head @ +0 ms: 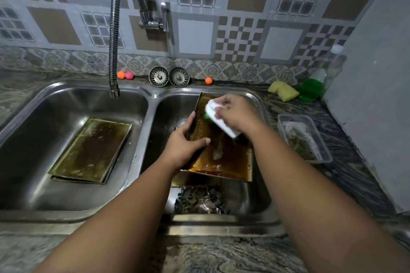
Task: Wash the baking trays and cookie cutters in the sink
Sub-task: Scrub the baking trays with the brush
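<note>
Centre-right of frame, in the right basin: left hand (185,143) grips the edge of a tilted tray (224,157). Right hand (235,113) clasps a sponge (218,117) against it. Second tray (93,150) lies lower left; cutters (199,200) below centre.

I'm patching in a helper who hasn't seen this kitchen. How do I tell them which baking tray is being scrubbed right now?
Find the steel double sink; look in its right basin. The stained brown metal baking tray there is propped at a tilt, steadied by the left hand while the right hand presses a white-and-green sponge on it. The other brown tray lies untouched in the left basin.
</note>
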